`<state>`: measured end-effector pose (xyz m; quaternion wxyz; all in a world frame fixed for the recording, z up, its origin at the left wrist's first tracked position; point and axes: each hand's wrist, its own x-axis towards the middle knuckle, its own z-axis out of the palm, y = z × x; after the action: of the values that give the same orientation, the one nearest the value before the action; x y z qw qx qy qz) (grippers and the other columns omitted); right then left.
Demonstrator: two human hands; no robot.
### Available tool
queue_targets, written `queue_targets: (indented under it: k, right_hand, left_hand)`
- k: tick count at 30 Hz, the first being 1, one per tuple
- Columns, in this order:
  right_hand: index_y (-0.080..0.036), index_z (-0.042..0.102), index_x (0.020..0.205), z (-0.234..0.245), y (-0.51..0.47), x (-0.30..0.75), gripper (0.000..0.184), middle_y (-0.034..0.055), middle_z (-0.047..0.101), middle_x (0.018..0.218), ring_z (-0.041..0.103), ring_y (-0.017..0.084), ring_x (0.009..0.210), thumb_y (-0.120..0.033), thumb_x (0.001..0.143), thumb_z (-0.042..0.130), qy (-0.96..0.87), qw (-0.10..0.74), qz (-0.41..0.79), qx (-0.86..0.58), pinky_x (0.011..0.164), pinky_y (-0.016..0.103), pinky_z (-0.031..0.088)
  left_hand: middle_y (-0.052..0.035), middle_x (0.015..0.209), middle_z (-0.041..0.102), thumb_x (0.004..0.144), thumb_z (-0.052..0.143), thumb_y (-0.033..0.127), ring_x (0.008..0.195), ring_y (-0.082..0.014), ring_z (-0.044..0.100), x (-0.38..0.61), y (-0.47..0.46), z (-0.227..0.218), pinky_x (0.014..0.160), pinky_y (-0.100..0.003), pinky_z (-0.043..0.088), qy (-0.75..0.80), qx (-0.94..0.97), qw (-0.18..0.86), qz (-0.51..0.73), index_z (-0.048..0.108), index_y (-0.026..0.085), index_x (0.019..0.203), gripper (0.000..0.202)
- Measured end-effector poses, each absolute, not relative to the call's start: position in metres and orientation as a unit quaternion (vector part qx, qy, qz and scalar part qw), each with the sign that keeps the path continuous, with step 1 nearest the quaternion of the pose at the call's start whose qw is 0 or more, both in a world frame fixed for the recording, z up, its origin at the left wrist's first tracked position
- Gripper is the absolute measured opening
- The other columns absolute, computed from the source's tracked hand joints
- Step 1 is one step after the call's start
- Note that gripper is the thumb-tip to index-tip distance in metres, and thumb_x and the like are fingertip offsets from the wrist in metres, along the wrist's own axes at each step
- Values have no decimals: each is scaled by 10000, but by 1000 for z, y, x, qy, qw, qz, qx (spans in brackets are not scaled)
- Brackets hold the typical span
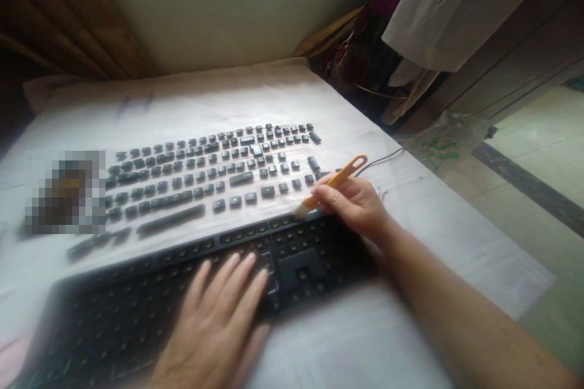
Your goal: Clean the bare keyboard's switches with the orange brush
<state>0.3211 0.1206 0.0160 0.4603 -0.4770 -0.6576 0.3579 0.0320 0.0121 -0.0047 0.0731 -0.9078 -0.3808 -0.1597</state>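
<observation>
A black keyboard [182, 279] with its keycaps off lies across the near part of the table. My left hand [219, 322] rests flat on it, fingers spread. Between the thumb and fingers of my right hand [353, 200] is an orange-handled brush [337, 179]. Its pale bristles touch or hover just over the keyboard's far right edge; I cannot tell which. Beyond the keyboard, loose black keycaps [188, 180] are laid out in rows. The long space bar key [171, 219] lies nearest among them. My right palm partly hides the keyboard's right end.
A white cloth covers the table [219, 97]. A pixelated patch [66, 191] hides something at the left. A thin cable [381, 158] runs off the right edge. Hanging cloth [429, 12] and a clear plastic bag [449, 140] are beyond that edge, with tiled floor below.
</observation>
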Motion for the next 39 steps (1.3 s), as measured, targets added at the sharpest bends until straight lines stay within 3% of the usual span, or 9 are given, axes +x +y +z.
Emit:
queue_targets:
  k: [9, 15, 25, 34, 39]
  right_hand:
    - [-175, 700, 873, 13, 121, 321, 181, -8, 677, 625, 658, 132, 544, -330, 948, 645, -694, 451, 338, -447, 561, 262, 528]
    - [-181, 715, 908, 14, 119, 319, 168, -15, 680, 608, 645, 126, 507, -331, 953, 654, -668, 488, 344, -444, 530, 255, 531]
    - [-180, 696, 863, 18, 119, 320, 179, -6, 685, 626, 658, 129, 533, -314, 959, 627, -716, 446, 302, -445, 560, 257, 538]
    - [-180, 716, 913, 16, 117, 317, 212, 4, 713, 647, 654, 129, 507, -372, 965, 645, -677, 487, 317, -451, 523, 258, 543]
    - [-193, 711, 843, 18, 115, 318, 207, -13, 659, 591, 635, 134, 512, -354, 956, 647, -662, 486, 321, -472, 551, 275, 541]
  left_hand:
    - [-110, 1474, 605, 965, 545, 389, 1394, -270, 518, 34, 13, -5, 1288, -446, 162, -381, -907, 73, -163, 629, 173, 1364, 461]
    - [-110, 1475, 604, 970, 535, 368, 1395, -261, 518, 33, 13, -2, 1288, -436, 164, -378, -908, 72, -163, 623, 171, 1367, 452]
    - [-103, 1480, 602, 961, 548, 393, 1386, -268, 524, 33, 12, -6, 1284, -443, 167, -383, -907, 71, -162, 624, 180, 1371, 469]
    - [-99, 1494, 590, 969, 538, 385, 1402, -261, 517, 33, 13, -2, 1284, -437, 174, -382, -907, 72, -159, 606, 184, 1386, 467]
    - [-98, 1495, 589, 962, 558, 375, 1390, -263, 529, 35, 12, -3, 1285, -440, 177, -385, -906, 66, -161, 608, 185, 1381, 463]
